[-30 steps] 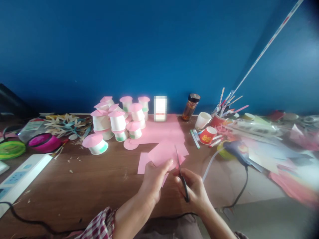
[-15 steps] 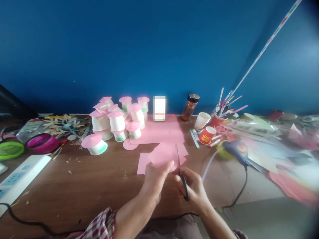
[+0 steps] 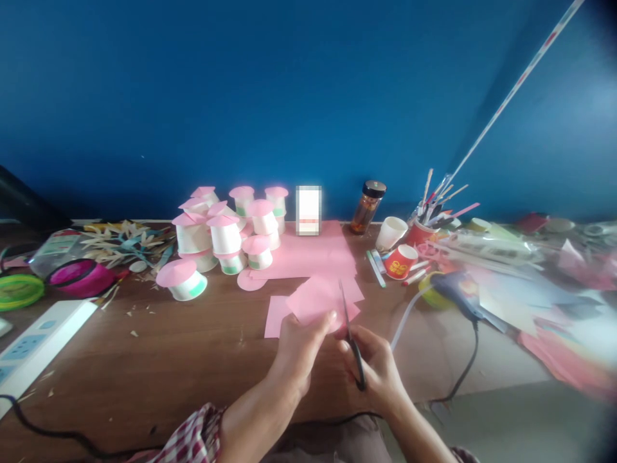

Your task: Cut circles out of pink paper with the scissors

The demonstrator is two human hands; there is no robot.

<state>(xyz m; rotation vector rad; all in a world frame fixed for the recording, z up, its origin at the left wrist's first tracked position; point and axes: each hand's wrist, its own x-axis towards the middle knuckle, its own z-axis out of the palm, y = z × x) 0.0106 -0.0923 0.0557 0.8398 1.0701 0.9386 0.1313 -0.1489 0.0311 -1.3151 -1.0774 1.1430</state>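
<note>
My left hand (image 3: pixel 299 347) is closed on a piece of pink paper (image 3: pixel 315 301), holding it up above the wooden table (image 3: pixel 168 360). My right hand (image 3: pixel 378 368) grips black-handled scissors (image 3: pixel 351 337), whose blades point up and away into the paper's right edge. More pink sheets (image 3: pixel 315 254) lie flat on the table behind the hands. A cluster of white paper cups with pink paper tops (image 3: pixel 226 235) stands at the back left of the sheets.
A white power strip (image 3: pixel 36 344) lies at the left edge, with pink (image 3: pixel 80 276) and green (image 3: pixel 19 289) tape rolls behind it. A brown jar (image 3: pixel 367 207), red cups (image 3: pixel 400 262), a cup of brushes (image 3: pixel 427 222), a glue gun (image 3: pixel 457 292) and loose papers crowd the right.
Both hands, the paper and the scissors have stayed almost still; the view has shifted only slightly.
</note>
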